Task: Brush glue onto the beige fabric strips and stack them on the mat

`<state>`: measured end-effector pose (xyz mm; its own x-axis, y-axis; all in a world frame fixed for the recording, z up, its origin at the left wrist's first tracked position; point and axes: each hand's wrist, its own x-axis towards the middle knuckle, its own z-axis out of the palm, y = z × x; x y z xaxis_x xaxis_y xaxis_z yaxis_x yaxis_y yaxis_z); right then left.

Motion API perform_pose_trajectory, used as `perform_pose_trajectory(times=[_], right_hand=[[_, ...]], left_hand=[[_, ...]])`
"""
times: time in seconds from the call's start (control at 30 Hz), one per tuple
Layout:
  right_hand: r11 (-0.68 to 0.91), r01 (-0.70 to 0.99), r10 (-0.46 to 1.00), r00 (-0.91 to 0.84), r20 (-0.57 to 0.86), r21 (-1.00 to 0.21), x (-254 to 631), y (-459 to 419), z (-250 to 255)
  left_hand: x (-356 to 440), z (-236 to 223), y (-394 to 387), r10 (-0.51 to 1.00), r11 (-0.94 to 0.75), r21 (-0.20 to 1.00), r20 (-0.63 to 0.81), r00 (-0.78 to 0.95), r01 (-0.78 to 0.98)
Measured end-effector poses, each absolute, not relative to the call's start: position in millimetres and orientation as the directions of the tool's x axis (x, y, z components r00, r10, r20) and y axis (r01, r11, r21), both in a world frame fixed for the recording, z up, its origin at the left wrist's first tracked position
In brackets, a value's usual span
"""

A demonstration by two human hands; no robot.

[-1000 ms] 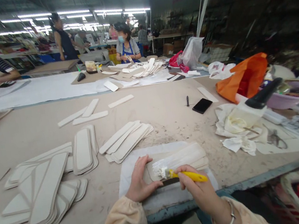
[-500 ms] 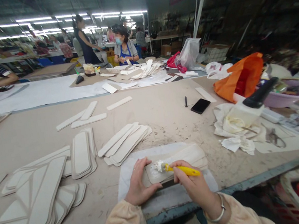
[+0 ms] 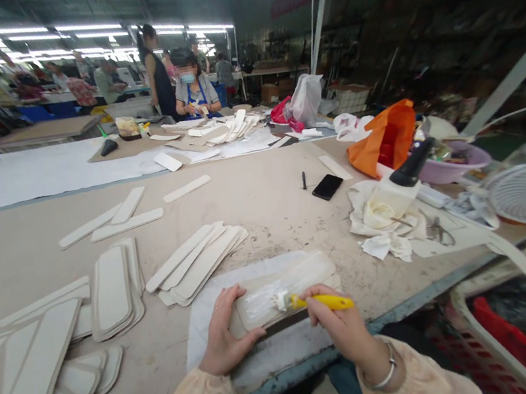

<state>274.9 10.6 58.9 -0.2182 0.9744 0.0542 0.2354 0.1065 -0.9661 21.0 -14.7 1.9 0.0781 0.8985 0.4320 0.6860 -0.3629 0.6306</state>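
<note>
A yellow-handled brush [image 3: 322, 301] is gripped in my right hand [image 3: 340, 321]. Its bristles, loaded with white paste, rest on a pale, round-ended flat strip [image 3: 301, 281]. Wet white streaks cover the left part of that strip. With thumb at the near edge and fingers at the far edge, my left hand [image 3: 227, 332] spans the strip's left end and holds it. Beneath lies a white sheet [image 3: 198, 327]. Just beyond it is a fanned pile of similar strips [image 3: 203, 260].
More stacked strips [image 3: 25, 368] cover the table's left side. A phone [image 3: 327, 187], an orange bag [image 3: 383, 138], a white container with a black handle [image 3: 399, 192] and scissors [image 3: 438, 232] lie to the right. A co-worker [image 3: 196, 91] sits across the table.
The brush has moved slightly left-to-right along the strip, and the white paste is spread wider over it. The camera view has turned right. My left hand keeps its hold.
</note>
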Motion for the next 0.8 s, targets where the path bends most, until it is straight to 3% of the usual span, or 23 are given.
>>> perform_pose_trajectory(times=[0.17,0.3,0.43,0.57,0.7,0.8], right_hand=[[0.144,0.425,0.988,-0.01,0.154,-0.894,329,31,60],[0.265,0.566,0.944,0.014,0.33,-0.781,341,36,58],[0.512,0.638,0.828,-0.191,0.527,-0.575,318,27,55],[0.688,0.589,0.714,-0.443,0.542,-0.424,278,9,60],[0.766,0.472,0.641,-0.605,0.472,-0.437,254,-7,67],[0.753,0.442,0.657,-0.553,0.513,-0.487,260,-6,65]], left_hand=[[21,2,-16,0.908,-0.343,0.64,0.412,0.069,0.688],[21,1,-15,0.9,-0.352,0.622,0.43,0.07,0.699],[20,0,-15,0.888,-0.365,0.596,0.455,0.074,0.715],[20,-1,-16,0.881,-0.379,0.579,0.464,0.09,0.722],[22,-1,-17,0.878,-0.383,0.571,0.469,0.094,0.726],[22,-2,-17,0.87,-0.393,0.558,0.483,0.1,0.731]])
